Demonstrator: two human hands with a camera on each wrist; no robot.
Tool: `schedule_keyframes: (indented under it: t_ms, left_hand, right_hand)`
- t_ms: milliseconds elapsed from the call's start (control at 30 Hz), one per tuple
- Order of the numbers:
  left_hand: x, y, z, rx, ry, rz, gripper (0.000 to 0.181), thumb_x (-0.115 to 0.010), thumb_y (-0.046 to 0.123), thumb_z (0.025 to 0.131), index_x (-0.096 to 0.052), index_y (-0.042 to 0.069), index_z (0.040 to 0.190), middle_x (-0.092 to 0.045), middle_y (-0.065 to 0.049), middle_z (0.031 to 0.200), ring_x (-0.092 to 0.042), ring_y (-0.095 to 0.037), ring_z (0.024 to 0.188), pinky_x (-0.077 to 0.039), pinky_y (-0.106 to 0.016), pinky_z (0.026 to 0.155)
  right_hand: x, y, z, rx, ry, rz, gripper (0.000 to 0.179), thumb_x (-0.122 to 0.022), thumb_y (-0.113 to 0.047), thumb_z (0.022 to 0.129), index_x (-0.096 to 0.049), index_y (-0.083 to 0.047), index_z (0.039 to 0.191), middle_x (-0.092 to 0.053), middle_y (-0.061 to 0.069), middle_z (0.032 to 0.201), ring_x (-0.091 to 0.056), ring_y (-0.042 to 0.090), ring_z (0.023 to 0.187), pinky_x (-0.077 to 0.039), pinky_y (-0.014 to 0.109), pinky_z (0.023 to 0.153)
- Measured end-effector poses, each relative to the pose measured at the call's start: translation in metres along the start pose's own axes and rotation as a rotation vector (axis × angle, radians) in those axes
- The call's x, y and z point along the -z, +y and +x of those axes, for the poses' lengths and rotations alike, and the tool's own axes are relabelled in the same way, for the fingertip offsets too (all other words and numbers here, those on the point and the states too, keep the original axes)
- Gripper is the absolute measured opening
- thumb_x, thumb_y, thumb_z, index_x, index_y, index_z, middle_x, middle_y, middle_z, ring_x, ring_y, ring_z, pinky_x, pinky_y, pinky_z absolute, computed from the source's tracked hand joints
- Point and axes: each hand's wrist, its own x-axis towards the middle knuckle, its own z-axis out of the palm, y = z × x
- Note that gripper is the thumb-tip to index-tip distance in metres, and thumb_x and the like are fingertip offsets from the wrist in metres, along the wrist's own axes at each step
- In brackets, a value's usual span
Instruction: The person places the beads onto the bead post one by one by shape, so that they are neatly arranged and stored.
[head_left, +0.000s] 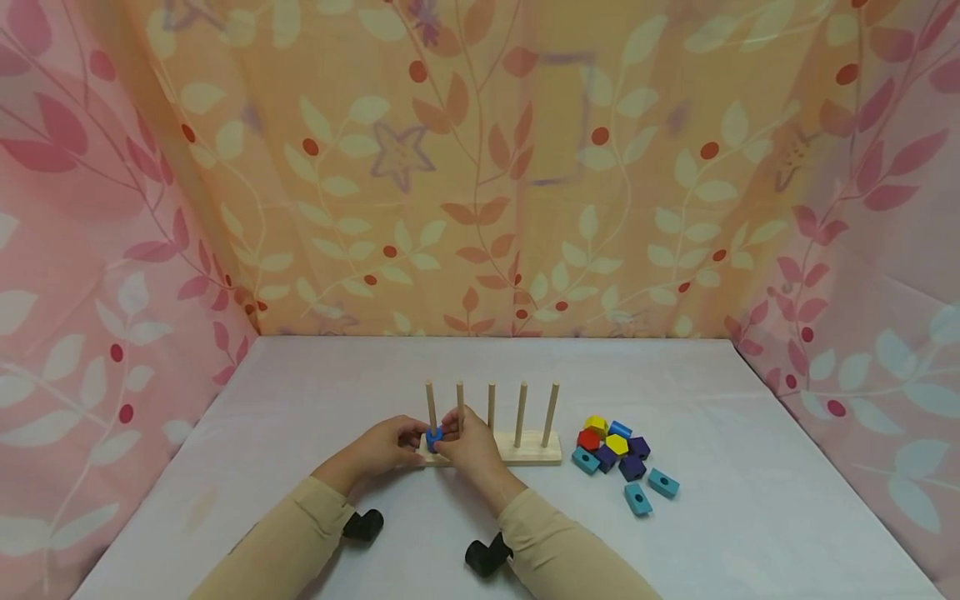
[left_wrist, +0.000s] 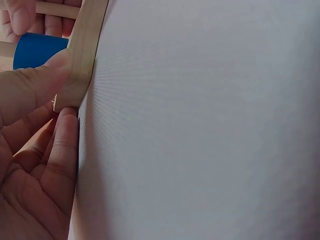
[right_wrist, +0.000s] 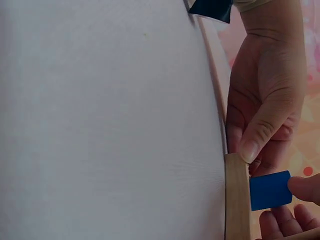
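The left hand (head_left: pixel 386 447) grips the end of the wooden base (head_left: pixel 534 452), presumably to steady it; the blue block (right_wrist: pixel 270 191), smooth and straight-sided, sits low on the leftmost peg (head_left: pixel 431 404), against the base; the right hand (head_left: pixel 476 452) pinches this block, apparently for alignment; loose coloured blocks (head_left: pixel 617 444) lie rightward

A blue block (head_left: pixel 433 439), threaded on the leftmost of five upright pegs (head_left: pixel 431 407), rests on a pale wooden base (head_left: pixel 534 453).
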Motion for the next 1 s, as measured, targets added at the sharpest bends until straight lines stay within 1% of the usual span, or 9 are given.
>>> schedule_keyframes:
  t_ms: [167,300,400,467,533,633,800,900,1000]
  left_hand:
    - [0.000,0.002,0.000,0.015,-0.003,0.001,0.048,-0.078,0.015,0.071,-0.059,0.007,0.115,-0.056,-0.001,0.095,-0.052,-0.015,0.088,-0.044,-0.026,0.075]
    - [0.000,0.003,0.000,0.023,0.005,0.009,0.046,-0.078,0.015,0.071,-0.060,0.008,0.113,-0.055,-0.001,0.093,-0.052,-0.015,0.087,-0.044,-0.029,0.076]
    - [-0.001,0.002,0.001,0.032,0.010,0.010,0.046,-0.079,0.015,0.070,-0.061,0.008,0.112,-0.055,-0.001,0.093,-0.052,-0.016,0.086,-0.043,-0.031,0.077]
    - [-0.001,0.001,0.001,0.036,0.012,0.012,0.046,-0.079,0.015,0.070,-0.061,0.009,0.112,-0.055,-0.001,0.092,-0.051,-0.016,0.086,-0.043,-0.031,0.077]
    - [-0.001,0.001,0.001,0.044,0.012,0.012,0.046,-0.079,0.015,0.070,-0.061,0.009,0.112,-0.055,-0.001,0.092,-0.051,-0.016,0.086,-0.043,-0.031,0.077]
    - [0.000,0.003,0.000,0.054,0.012,0.004,0.047,-0.078,0.013,0.070,-0.060,0.008,0.113,-0.056,-0.001,0.094,-0.051,-0.015,0.087,-0.043,-0.031,0.078]
    - [0.000,0.007,-0.003,0.062,0.018,-0.010,0.047,-0.077,0.010,0.071,-0.059,0.004,0.114,-0.057,-0.002,0.096,-0.053,-0.016,0.090,-0.044,-0.031,0.079]
    - [-0.001,0.009,-0.003,0.056,0.015,-0.001,0.046,-0.077,0.009,0.071,-0.059,0.004,0.114,-0.057,-0.002,0.096,-0.053,-0.016,0.090,-0.043,-0.031,0.079]
    - [-0.001,0.008,-0.003,0.049,0.011,0.012,0.046,-0.077,0.009,0.071,-0.059,0.004,0.114,-0.057,-0.002,0.096,-0.052,-0.016,0.089,-0.043,-0.030,0.079]
  right_hand:
    - [0.008,-0.007,-0.005,-0.001,-0.019,-0.031,0.029,-0.069,-0.003,0.078,-0.054,0.000,0.103,-0.062,0.011,0.099,-0.061,0.025,0.092,-0.049,0.031,0.077]
    - [0.016,-0.010,-0.010,0.041,-0.029,-0.062,0.035,-0.067,-0.004,0.080,-0.055,0.000,0.112,-0.062,0.014,0.106,-0.061,0.027,0.097,-0.049,0.035,0.079]
    - [0.021,-0.011,-0.013,0.076,-0.033,-0.090,0.042,-0.067,-0.006,0.080,-0.054,-0.002,0.120,-0.062,0.012,0.112,-0.058,0.029,0.104,-0.046,0.040,0.085]
    - [0.025,-0.012,-0.015,0.086,-0.035,-0.105,0.045,-0.066,-0.008,0.081,-0.052,-0.004,0.124,-0.060,0.011,0.116,-0.056,0.030,0.107,-0.044,0.041,0.088]
    - [0.028,-0.014,-0.018,0.087,-0.040,-0.099,0.049,-0.066,-0.010,0.082,-0.049,-0.004,0.128,-0.058,0.012,0.120,-0.054,0.031,0.110,-0.042,0.042,0.091]
    - [0.032,-0.018,-0.022,0.090,-0.056,-0.060,0.054,-0.066,-0.010,0.083,-0.044,-0.001,0.131,-0.054,0.016,0.125,-0.051,0.031,0.114,-0.041,0.040,0.093]
    - [0.043,-0.021,-0.029,0.127,-0.105,0.016,0.058,-0.064,-0.007,0.084,-0.038,0.001,0.135,-0.047,0.019,0.132,-0.046,0.032,0.120,-0.037,0.043,0.097]
    - [0.054,-0.021,-0.035,0.138,-0.125,0.034,0.057,-0.064,-0.007,0.084,-0.039,0.000,0.135,-0.045,0.020,0.132,-0.046,0.034,0.120,-0.036,0.045,0.097]
    - [0.066,-0.021,-0.040,0.124,-0.130,0.013,0.055,-0.065,-0.009,0.084,-0.043,-0.004,0.134,-0.050,0.018,0.129,-0.049,0.032,0.117,-0.037,0.045,0.096]
